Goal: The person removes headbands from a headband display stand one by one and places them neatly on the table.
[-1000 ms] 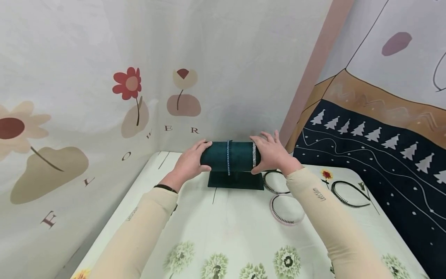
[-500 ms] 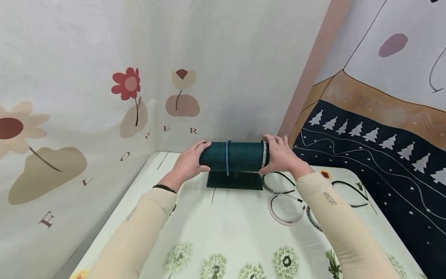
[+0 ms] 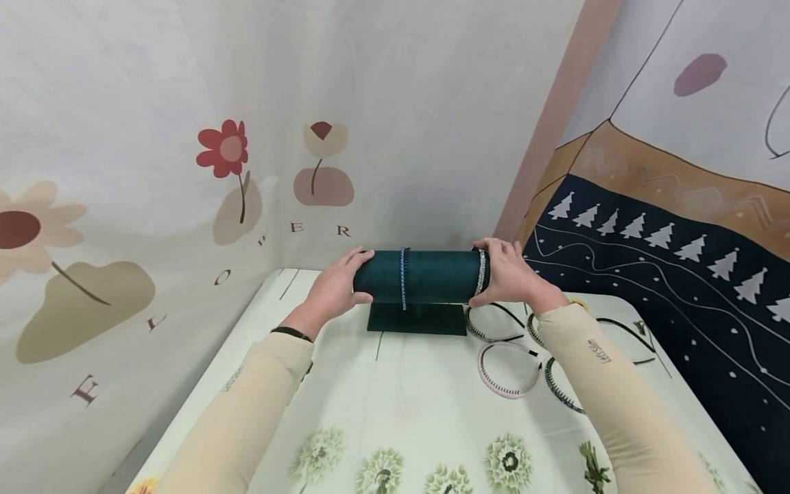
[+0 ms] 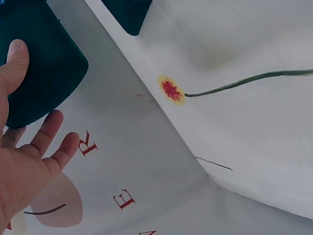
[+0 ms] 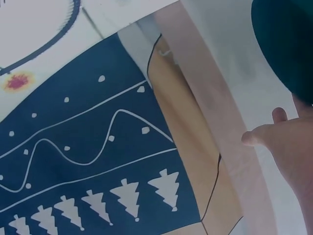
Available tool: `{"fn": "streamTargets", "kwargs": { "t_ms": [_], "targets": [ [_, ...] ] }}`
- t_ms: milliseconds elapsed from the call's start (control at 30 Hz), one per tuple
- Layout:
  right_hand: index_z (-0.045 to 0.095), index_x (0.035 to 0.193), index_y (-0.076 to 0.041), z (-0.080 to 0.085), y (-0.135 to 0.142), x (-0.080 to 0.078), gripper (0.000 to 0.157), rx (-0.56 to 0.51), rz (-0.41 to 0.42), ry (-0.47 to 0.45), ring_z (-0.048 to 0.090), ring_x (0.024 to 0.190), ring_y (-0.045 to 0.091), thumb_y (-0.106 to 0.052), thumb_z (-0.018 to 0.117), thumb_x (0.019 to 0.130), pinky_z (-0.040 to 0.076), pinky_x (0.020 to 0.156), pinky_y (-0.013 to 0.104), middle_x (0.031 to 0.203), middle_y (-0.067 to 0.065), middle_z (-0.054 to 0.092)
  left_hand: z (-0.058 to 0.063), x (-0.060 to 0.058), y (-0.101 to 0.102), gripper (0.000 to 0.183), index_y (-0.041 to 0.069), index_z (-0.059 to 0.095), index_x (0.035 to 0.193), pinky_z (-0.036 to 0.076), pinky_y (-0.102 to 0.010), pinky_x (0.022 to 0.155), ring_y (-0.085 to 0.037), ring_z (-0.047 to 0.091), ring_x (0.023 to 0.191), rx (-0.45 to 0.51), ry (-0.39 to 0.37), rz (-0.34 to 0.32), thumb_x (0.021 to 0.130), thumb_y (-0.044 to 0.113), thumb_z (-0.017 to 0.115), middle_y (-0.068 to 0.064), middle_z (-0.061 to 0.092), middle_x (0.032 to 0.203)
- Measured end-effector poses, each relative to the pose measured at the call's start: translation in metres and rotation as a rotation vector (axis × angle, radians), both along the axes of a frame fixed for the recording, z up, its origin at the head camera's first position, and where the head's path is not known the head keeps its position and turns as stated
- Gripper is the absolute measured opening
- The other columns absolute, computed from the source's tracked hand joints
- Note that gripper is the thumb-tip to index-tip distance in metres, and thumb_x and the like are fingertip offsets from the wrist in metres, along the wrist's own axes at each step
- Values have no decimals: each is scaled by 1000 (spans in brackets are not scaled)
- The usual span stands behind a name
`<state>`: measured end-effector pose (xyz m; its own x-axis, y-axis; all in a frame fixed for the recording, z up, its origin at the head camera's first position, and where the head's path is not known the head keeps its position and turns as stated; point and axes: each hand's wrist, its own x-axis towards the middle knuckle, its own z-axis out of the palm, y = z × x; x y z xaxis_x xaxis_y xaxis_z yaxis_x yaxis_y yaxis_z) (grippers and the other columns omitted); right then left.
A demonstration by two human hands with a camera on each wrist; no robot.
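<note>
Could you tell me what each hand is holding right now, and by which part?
The left hand grips the left end of the green velvet roll. The right hand pinches the silver headband at the roll's right end, by its arch.

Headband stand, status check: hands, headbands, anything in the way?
Left hand grips the stand's left end. Right hand pinches the silver headband at the right end. Blue headband sits mid-roll. Nothing blocking; spare headbands lie on the table.
</note>
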<state>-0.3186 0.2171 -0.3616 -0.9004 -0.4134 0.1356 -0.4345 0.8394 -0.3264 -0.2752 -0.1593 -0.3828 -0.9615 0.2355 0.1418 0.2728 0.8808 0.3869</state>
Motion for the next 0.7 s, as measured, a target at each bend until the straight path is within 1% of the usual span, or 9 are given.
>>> {"fn": "streamTargets", "kwargs": {
  "t_ms": [100, 167, 233, 400, 500, 600, 667, 700],
  "targets": [
    [26, 162, -8, 1, 3, 1, 127, 4, -14, -9, 26, 154, 47, -41, 102, 65, 7, 131, 70, 162, 21, 34, 1, 0, 0, 94, 24, 29, 170, 38, -65, 126, -44, 37, 158, 0, -2, 0, 94, 30, 84, -8, 20, 180],
    [26, 161, -7, 1, 4, 2, 127, 3, -22, -9, 26, 153, 47, -42, 101, 66, 8, 130, 71, 162, 21, 34, 1, 0, 0, 94, 24, 29, 170, 38, -64, 126, -44, 37, 158, 0, -5, -1, 94, 30, 84, -8, 19, 181],
    [26, 161, -7, 1, 6, 2, 126, -3, -30, -8, 29, 150, 47, -43, 101, 66, 14, 128, 71, 160, 22, 35, 1, 1, 0, 94, 24, 29, 170, 38, -64, 126, -44, 37, 158, 1, -8, 1, 94, 30, 84, -8, 19, 181],
    [24, 161, -9, 0, 12, 2, 123, -20, -33, -35, 30, 144, 45, -39, 100, 68, 34, 120, 70, 157, 22, 36, 1, 0, 1, 95, 25, 29, 170, 38, -65, 126, -44, 37, 158, -1, -7, -1, 94, 31, 84, -8, 19, 181],
    [23, 161, -8, 2, 17, 3, 121, -34, -30, -72, 28, 144, 45, -35, 99, 71, 41, 116, 71, 157, 23, 35, 1, 0, 1, 95, 24, 29, 171, 37, -65, 126, -43, 36, 159, -6, -5, -2, 94, 32, 84, -8, 20, 180],
    [24, 159, -7, 3, 22, 4, 118, -26, -39, -85, 29, 145, 47, -34, 98, 72, 42, 115, 72, 157, 24, 35, 1, -1, 0, 95, 25, 29, 171, 37, -64, 126, -43, 37, 159, -8, -6, 0, 94, 32, 84, -8, 19, 181],
    [25, 159, -5, 2, 26, 4, 117, -9, -49, -88, 28, 147, 48, -35, 98, 72, 40, 117, 72, 159, 24, 35, 1, -1, 0, 95, 25, 28, 171, 37, -64, 126, -44, 36, 159, -7, -8, -1, 94, 31, 84, -8, 19, 181],
    [25, 159, -5, 2, 28, 4, 118, -3, -53, -89, 27, 150, 49, -35, 99, 72, 35, 121, 72, 161, 24, 34, 1, -1, -1, 95, 25, 28, 171, 38, -64, 126, -44, 37, 158, -7, -9, -1, 94, 31, 84, -8, 19, 181]
  ]
}}
